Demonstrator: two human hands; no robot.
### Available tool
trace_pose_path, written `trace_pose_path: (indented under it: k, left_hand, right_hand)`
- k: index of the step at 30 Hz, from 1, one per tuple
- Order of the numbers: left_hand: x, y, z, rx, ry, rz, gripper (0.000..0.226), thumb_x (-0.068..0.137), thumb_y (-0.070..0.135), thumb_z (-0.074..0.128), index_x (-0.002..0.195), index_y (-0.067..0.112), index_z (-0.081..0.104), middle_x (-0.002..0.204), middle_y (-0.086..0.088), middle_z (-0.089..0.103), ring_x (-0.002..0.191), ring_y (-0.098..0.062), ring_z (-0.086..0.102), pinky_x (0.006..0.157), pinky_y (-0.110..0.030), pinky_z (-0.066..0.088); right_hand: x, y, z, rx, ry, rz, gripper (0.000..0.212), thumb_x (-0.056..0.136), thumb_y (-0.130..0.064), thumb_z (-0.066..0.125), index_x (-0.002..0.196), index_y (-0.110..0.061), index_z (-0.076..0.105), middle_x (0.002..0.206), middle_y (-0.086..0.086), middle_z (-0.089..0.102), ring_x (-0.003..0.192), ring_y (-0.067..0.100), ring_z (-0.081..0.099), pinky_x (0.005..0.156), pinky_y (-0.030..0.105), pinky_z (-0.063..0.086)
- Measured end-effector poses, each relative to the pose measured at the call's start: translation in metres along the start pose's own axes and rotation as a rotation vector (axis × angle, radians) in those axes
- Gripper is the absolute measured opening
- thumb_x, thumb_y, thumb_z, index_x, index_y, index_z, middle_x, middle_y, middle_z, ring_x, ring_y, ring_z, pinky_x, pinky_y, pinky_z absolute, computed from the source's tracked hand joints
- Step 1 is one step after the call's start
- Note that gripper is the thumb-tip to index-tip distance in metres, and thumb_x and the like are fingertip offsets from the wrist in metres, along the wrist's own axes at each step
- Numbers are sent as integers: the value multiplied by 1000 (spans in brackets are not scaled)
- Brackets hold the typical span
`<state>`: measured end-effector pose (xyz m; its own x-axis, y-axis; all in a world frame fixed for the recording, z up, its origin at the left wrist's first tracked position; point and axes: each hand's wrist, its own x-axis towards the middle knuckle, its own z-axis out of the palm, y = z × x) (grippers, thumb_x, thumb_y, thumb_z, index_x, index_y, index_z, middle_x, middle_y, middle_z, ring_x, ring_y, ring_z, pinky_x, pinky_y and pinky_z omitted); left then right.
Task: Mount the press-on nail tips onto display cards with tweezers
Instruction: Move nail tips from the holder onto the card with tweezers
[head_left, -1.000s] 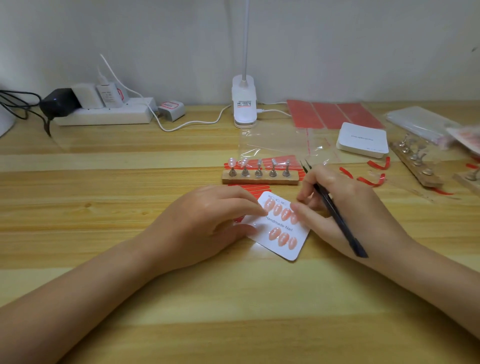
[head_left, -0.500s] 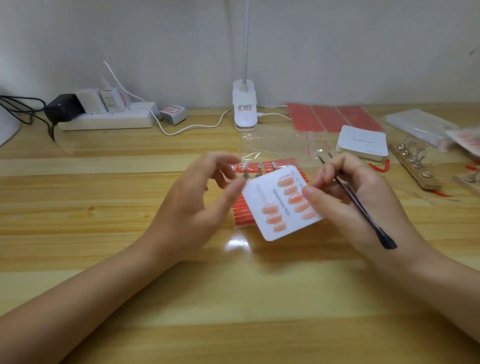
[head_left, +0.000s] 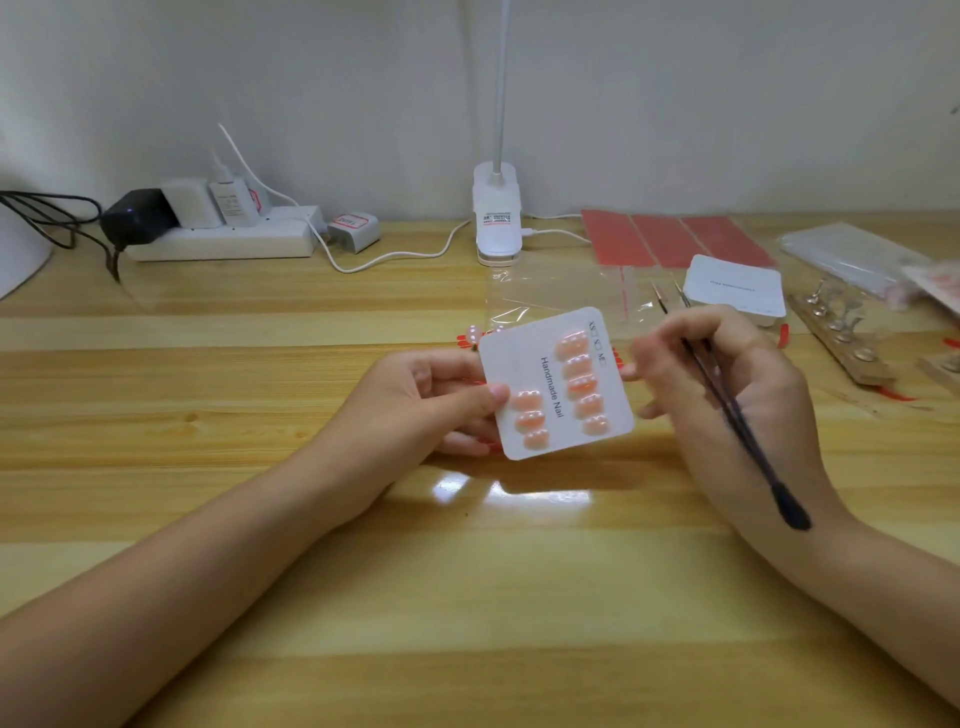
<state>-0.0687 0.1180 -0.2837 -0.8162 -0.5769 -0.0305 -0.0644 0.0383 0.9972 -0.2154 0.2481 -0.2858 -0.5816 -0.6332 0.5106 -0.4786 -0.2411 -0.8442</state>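
Observation:
A white display card (head_left: 545, 358) printed "Handmade Nail" is lifted above the table and tilted toward me. Several pink nail tips (head_left: 579, 387) sit on it in two columns. My left hand (head_left: 421, 402) pinches its left edge, thumb on the front. My right hand (head_left: 727, 384) touches the card's right edge with its fingertips and grips black tweezers (head_left: 737, 415), tips pointing away, black end over my wrist. A wooden nail holder behind the card is mostly hidden; only pearly tips (head_left: 475, 332) show.
A stack of blank cards (head_left: 735, 288), red adhesive sheets (head_left: 675, 239) and clear bags (head_left: 550, 291) lie behind. More wooden nail stands (head_left: 841, 332) are at the right. A clip lamp (head_left: 497, 213) and power strip (head_left: 223, 241) stand along the wall.
The card left the table: both hands lifted it, turned it and tilted it toward me. My left hand went from pressing the card flat to pinching its left edge.

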Motion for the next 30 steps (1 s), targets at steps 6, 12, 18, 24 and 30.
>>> trace_pose_path:
  k: [6, 12, 18, 24, 30]
  left_hand:
    - [0, -1, 2, 75, -1, 0, 17, 88, 7, 57, 89, 20, 69, 73, -1, 73, 63, -9, 68, 56, -16, 53]
    - [-1, 1, 3, 70, 4, -9, 18, 88, 7, 57, 87, 21, 68, 72, -1, 73, 62, -7, 68, 54, -14, 51]
    - [-1, 1, 3, 72, 9, -21, 18, 89, 6, 56, 87, 18, 69, 74, -2, 73, 63, -7, 68, 53, -13, 50]
    - [0, 2, 3, 74, 8, -27, 18, 88, 6, 56, 86, 19, 69, 73, -2, 73, 64, -7, 68, 54, -14, 50]
    - [-1, 3, 5, 101, 9, -39, 17, 88, 6, 57, 83, 18, 69, 72, 0, 73, 63, -7, 68, 55, -15, 52]
  right_hand:
    - [0, -5, -11, -16, -126, 14, 51, 85, -59, 24, 95, -40, 70, 61, 7, 49, 57, 4, 45, 57, 7, 36]
    - [0, -4, -7, 204, -174, 230, 26, 62, -42, 65, 69, -17, 62, 55, 6, 66, 44, 14, 60, 43, 17, 47]
    - [1, -5, -5, 246, -120, 256, 27, 59, -32, 68, 67, -13, 50, 52, 6, 65, 44, 14, 63, 44, 17, 49]
    - [1, -2, -3, 248, -144, 259, 23, 65, -27, 67, 72, -12, 50, 53, 5, 66, 46, 14, 64, 43, 17, 49]
    - [0, -1, -3, 248, -175, 230, 25, 64, -30, 68, 76, -14, 53, 58, 5, 69, 50, 14, 66, 44, 17, 49]
